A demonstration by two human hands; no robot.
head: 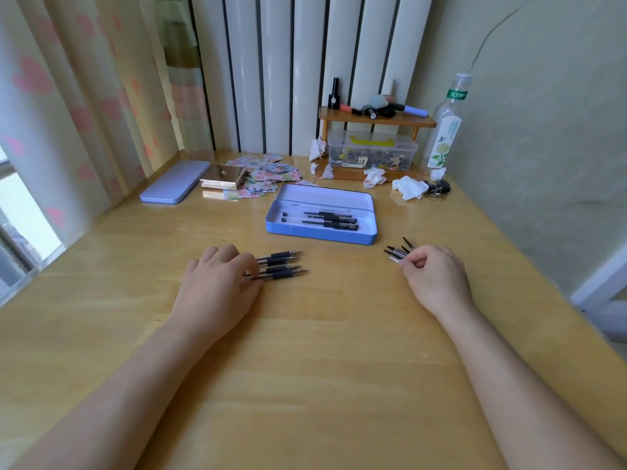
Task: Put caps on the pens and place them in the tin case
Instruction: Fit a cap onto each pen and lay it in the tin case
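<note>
1. Open blue rectangular tin case (273, 224), frame centre, holds capped black pens (330, 220).
2. Left hand (217, 286) rests flat on four uncapped black-grip pens (283, 264).
3. Right hand (432, 278) pinches black pen caps (397, 251).

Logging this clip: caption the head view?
Left hand on uncapped pens, right hand at caps, open tin case beyond.

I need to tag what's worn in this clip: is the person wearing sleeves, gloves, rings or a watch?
Nothing worn shows. The left hand and right hand are bare, without gloves, rings or a watch, and both forearms are uncovered to the frame's bottom edge.
</note>
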